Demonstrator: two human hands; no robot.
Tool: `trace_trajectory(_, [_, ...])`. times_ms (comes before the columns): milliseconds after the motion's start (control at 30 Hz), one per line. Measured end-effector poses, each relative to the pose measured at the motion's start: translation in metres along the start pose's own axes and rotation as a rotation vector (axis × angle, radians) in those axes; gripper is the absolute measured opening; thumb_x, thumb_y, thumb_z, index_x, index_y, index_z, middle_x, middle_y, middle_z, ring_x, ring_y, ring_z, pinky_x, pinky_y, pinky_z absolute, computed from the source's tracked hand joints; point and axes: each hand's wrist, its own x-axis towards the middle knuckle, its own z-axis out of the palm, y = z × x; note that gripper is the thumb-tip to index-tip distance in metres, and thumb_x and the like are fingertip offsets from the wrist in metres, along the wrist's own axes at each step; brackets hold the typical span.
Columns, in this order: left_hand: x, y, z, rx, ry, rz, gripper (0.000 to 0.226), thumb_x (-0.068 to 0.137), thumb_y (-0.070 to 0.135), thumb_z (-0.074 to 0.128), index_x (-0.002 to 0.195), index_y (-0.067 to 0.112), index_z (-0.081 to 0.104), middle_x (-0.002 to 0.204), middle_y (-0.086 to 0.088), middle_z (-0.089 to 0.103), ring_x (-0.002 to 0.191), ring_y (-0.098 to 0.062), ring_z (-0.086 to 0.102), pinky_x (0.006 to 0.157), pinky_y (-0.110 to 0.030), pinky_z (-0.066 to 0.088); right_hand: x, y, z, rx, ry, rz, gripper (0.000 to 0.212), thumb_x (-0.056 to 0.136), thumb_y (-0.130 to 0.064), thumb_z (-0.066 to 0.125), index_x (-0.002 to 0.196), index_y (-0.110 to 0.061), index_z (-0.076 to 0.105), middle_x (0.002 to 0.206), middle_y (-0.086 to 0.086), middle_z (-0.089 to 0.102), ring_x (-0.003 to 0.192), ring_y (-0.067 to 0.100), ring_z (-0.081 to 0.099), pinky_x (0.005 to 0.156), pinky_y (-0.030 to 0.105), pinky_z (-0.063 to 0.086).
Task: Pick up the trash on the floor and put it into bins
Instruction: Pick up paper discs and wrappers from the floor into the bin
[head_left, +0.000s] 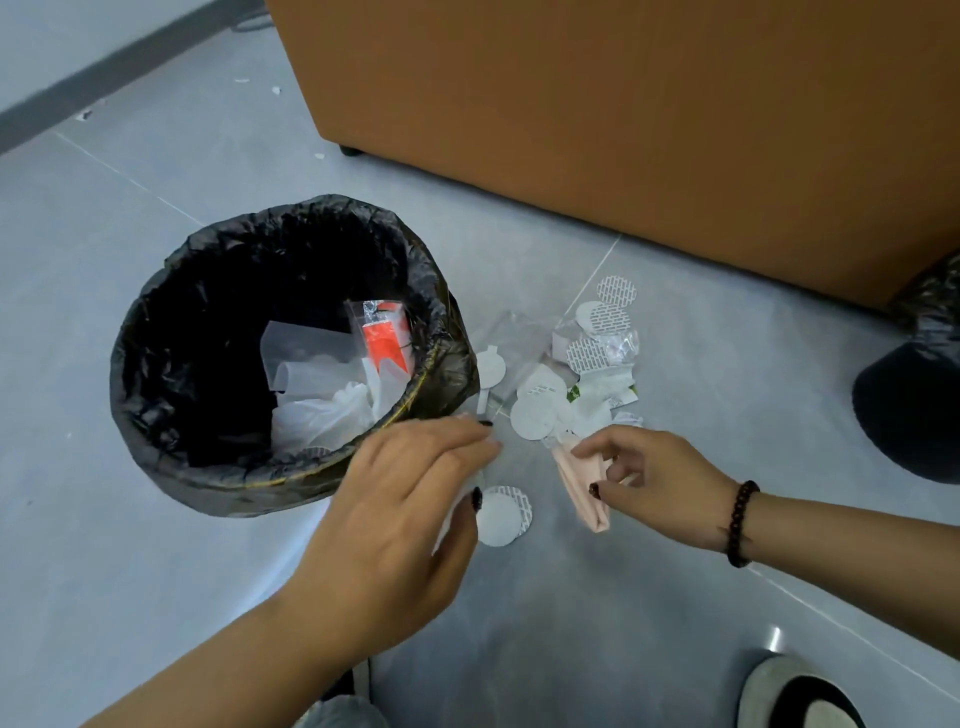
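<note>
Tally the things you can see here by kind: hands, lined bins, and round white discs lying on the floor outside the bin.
Hands: 2, left hand and right hand
Lined bins: 2, near bin and far bin
Round white discs wholly or partly showing on the floor: about 7
Total: about 11

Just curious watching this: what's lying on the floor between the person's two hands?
In the head view, a white round paper disc lies on the grey floor between the left hand and the right hand, which holds a pink scrap.

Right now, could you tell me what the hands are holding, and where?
Right hand pinches the pink wrapper near its top; left hand grips white paper by its edge.
</note>
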Motion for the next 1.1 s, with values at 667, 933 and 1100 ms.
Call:
trace_trajectory(667, [-0.003,0.028,0.023,-1.0,-0.299,-0.701,0.035,0.088,0.011,0.066,0.118,0.027,0.059,0.099,-0.003,0.072,0.083,-0.022,0.069,0.07,-0.03,0.054,-0.047,-0.065,0.007,0.434,0.029,-0.037,0.042,0.075,0.013,0.064,0.098,-0.021,0.056,0.082,0.003,0.066,0.066,0.014,0.064,0.065,0.032,0.056])
trace_trajectory(933, [-0.004,0.024,0.018,-0.89,-0.204,-0.684,0.031,0.081,0.027,0.058,0.109,0.042,0.064,0.095,0.0,0.071,0.087,-0.037,0.061,0.075,-0.05,0.051,-0.046,-0.061,0.002,0.384,0.026,-0.126,0.053,0.079,0.001,0.065,0.114,-0.037,0.06,0.098,-0.004,0.056,0.075,0.018,0.067,0.072,0.039,0.058])
trace_trajectory(1100, [-0.001,0.023,0.013,-0.976,-0.193,-0.727,0.031,0.069,0.022,0.055,0.095,0.026,0.072,0.077,-0.009,0.066,0.065,-0.026,0.051,0.064,-0.029,0.041,-0.046,-0.066,-0.004,0.111,-0.06,-0.193,0.038,0.079,-0.02,0.074,0.108,-0.043,0.066,0.107,-0.013,0.051,0.081,0.005,0.061,0.073,0.017,0.052])
